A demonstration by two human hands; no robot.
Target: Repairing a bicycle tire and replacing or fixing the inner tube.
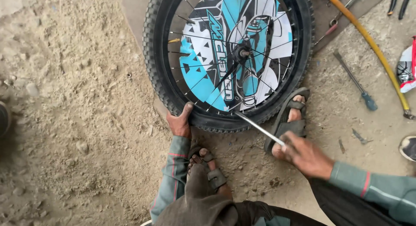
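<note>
Head view: left hand (180,122) clamps the black knobbly rubber tyre (216,122), steadying it; right hand (305,156) fists a slim silver metal lever (259,128), seemingly wedged under the bead.

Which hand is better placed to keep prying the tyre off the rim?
Right, probably. The right hand already holds the metal lever, its tip at the tyre edge. The left hand grips the tyre, steadying the wheel.

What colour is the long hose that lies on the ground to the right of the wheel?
The hose is yellow-orange, seen in the head view.
</note>
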